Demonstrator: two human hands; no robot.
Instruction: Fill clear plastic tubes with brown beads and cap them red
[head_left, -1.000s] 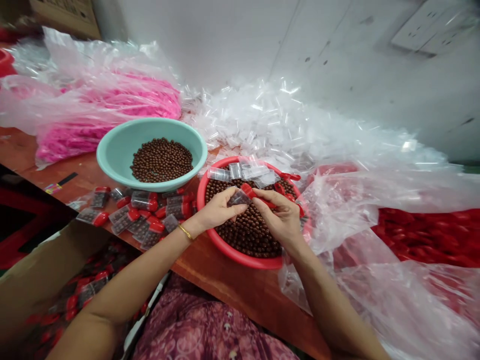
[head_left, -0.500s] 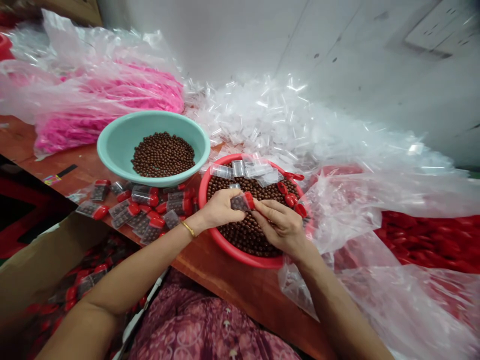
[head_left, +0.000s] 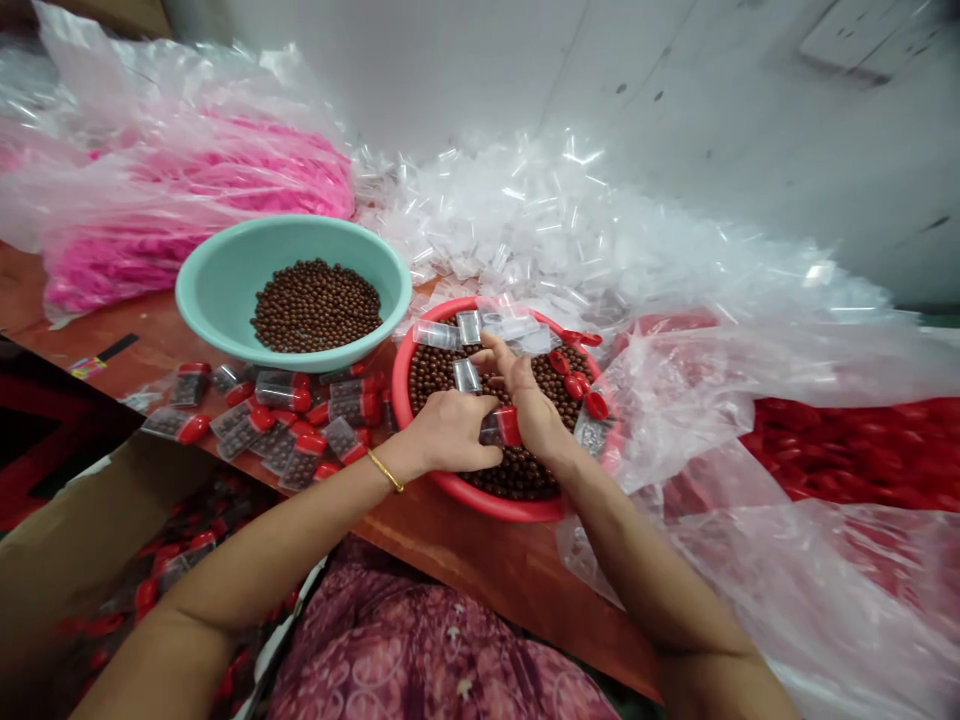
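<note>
1. One view, from the head camera. One red basin sits on a wooden table and serves as the landmark here. It is heaped with brown beads.
2. Two hands are at work over the basin. The left hand, with one gold bangle on its wrist, is curled shut around one clear tube. The tube's red cap sits at its far end, and the tube lies low over the beads in the middle of the basin.
3. The right hand is apart from the left, angled up from the wrist, with its fingers spread open. Its lower edge touches the red cap.
4. Five empty clear tubes lie on the far side of the basin, four along the rim and one on the beads. Four loose red caps lie at the right side, beside one filled tube.
5. Left of the basin, about ten filled, capped tubes lie on the table. Beyond those, one teal bowl holds more beads.
6. Behind the basin rises a heap of clear tubes. Bags of red caps crowd its right side, leaving little room there. The near side of the basin has open tabletop up to the table edge.
</note>
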